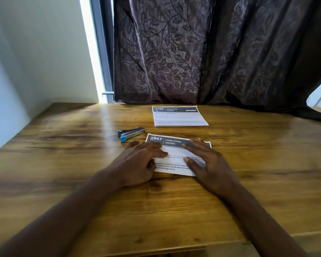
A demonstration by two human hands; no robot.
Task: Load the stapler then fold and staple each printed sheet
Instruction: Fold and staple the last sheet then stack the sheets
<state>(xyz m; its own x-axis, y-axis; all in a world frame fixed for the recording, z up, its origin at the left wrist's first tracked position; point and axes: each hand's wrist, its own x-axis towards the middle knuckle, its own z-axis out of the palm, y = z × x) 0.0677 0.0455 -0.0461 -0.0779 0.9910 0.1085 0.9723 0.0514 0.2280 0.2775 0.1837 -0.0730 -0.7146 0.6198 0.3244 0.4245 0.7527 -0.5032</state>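
Both hands are lying open and flat on the sheet (176, 160) headed 2947: the left hand (137, 164) is pressing its left part, the right hand (208, 164) its right part. The sheet is resting on the wooden surface (63, 164). The stapler (130, 134) is lying just beyond the sheet's far-left corner. Farther beyond the sheet, a stack (179, 116) headed 3108 is lying before the curtain (211, 52).

One stapler (130, 134); two hands; near printed sheet (176, 160); far paper stack (179, 116), count perhaps several.
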